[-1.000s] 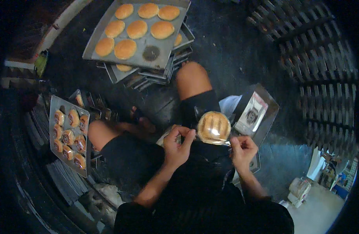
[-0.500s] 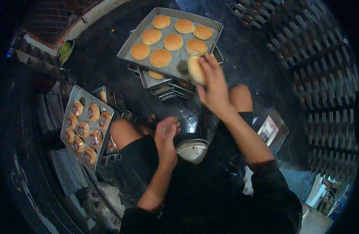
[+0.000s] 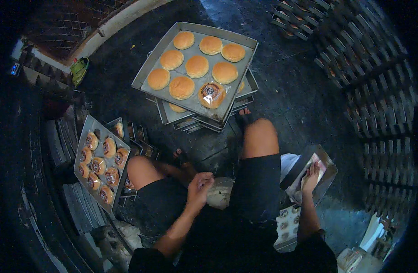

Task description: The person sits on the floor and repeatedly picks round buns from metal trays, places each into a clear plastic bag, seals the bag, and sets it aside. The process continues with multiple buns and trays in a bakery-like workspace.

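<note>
My right hand (image 3: 311, 178) lies with fingers stretched out on a stack of printed clear plastic bags (image 3: 319, 164) in a metal tray (image 3: 330, 170) to my right. Above my lap, my left hand (image 3: 200, 189) has its fingers curled in, and no object shows in them. Ahead is a large metal baking tray (image 3: 150, 93) with several bare golden buns (image 3: 197, 67) in rows. At its near corner sits a bun in a clear printed bag (image 3: 212, 95).
More trays (image 3: 170, 113) are stacked under the large one. At left, a tilted tray (image 3: 94, 125) holds several bagged buns (image 3: 98, 165). Ridged stacks of dark trays (image 3: 377, 109) line the right side. A pale round container (image 3: 220, 193) sits between my legs.
My right hand has let go of the bagged bun at the large tray's near corner and moved right and down to the plastic bags. My left hand has shifted slightly, its fingers more curled.
</note>
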The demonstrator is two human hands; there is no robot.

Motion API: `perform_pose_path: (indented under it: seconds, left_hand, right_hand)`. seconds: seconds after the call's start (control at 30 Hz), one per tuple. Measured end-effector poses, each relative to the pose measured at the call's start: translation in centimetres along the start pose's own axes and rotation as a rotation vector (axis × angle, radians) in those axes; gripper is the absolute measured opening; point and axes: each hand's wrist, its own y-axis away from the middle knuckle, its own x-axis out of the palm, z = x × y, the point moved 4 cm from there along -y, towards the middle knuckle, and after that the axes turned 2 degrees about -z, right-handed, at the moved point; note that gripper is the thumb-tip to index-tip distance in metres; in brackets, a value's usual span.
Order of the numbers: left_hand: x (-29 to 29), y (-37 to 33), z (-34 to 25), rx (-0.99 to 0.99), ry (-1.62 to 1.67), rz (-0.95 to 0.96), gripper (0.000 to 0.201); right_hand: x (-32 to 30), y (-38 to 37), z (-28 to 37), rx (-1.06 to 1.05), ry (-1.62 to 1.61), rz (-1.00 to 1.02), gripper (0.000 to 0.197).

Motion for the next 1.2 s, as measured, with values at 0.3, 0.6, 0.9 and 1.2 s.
perform_pose_path:
  seconds: [0.3, 0.6, 0.9, 1.2]
  left_hand:
    - [11.5, 1.1, -8.3, 0.555, -0.285, 0.182, 0.055]
    - [13.2, 0.9, -12.1, 0.448, 0.447, 0.110, 0.014]
    - [-1.2, 0.9, -10.2, 0.451, 0.255, -0.089, 0.014]
    - [-12.9, -6.3, -6.5, 0.078, 0.898, -0.512, 0.020]
  right_hand:
    - [-12.0, -7.2, 18.3, -0.109, -0.381, -0.075, 0.006]
    - [-15.7, -6.7, 37.7, 0.157, -1.297, -0.114, 0.009]
    - [-10.2, -2.5, 45.3, 0.159, -1.211, 0.579, 0.016]
    - [-0.1, -8.5, 60.4, 0.003, -0.997, 1.173, 0.031]
